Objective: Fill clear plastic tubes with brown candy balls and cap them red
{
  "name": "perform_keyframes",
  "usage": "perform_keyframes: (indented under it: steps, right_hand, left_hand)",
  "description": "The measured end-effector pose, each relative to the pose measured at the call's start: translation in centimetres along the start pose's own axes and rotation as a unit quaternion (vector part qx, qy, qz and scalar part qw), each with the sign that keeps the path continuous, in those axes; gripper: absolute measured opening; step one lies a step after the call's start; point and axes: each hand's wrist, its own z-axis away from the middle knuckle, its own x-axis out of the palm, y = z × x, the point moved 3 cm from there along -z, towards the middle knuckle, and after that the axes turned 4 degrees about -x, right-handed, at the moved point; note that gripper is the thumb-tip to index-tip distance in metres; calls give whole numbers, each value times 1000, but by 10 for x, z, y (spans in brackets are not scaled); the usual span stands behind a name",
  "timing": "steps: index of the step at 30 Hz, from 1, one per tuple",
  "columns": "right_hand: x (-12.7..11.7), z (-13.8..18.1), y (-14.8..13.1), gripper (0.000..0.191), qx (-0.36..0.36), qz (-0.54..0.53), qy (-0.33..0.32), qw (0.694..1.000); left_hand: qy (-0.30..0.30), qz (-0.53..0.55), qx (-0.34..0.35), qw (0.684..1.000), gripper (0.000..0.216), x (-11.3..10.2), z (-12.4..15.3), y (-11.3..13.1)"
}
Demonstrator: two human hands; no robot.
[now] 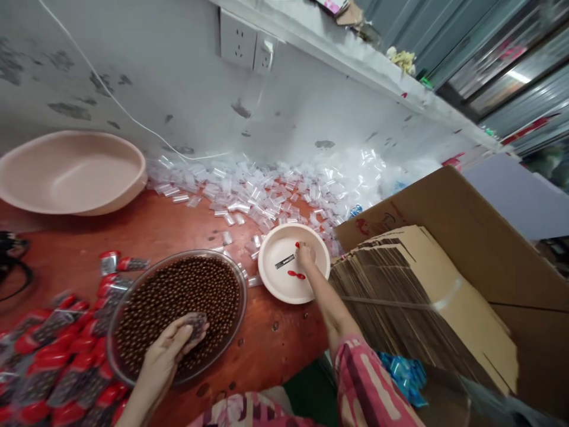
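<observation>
Over a round metal-rimmed basin of small round brown balls, my left hand is closed around a small clear plastic tube with dark contents. My right hand reaches into a white bowl, its fingers pinched at a small red plastic piece. Other red pieces and a black printed strip lie in that bowl. Filled tubes with red ends are heaped left of the basin.
Many empty clear tubes are strewn along the wall. A pink basin stands at the far left. To the right, a cardboard box holds stacked cardboard sheets; blue wrappers lie near my right sleeve. A white cord hangs down the wall.
</observation>
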Motion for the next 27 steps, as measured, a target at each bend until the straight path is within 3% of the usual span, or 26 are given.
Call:
perform_keyframes:
  steps: [6, 11, 15, 19, 22, 27]
  right_hand:
    - [8, -2, 8, 21, -2, -33, -22, 999]
    - [-5, 25, -11, 25, -62, -146, -36, 987]
    - [-14, 81, -53, 31, -148, -262, -73, 951]
    - [-38, 153, -112, 28, -305, -367, -105, 873]
    - [-53, 201, -150, 27, -404, -328, -121, 845]
    - [-51, 248, -180, 28, -476, -237, -104, 841]
  left_hand:
    - [-13, -4, -6, 1000, 41, 18, 0, 0]
    - [-55, -15, 8, 998, 37, 36, 7, 1]
    - [-101, -44, 45, 993, 34, 52, 20, 2]
    - [-97, -133, 124, 978, 33, 55, 33, 6]
    - [-69, -237, 204, 947, 31, 47, 45, 11]
    - [-52, -314, 282, 905, 29, 28, 67, 14]
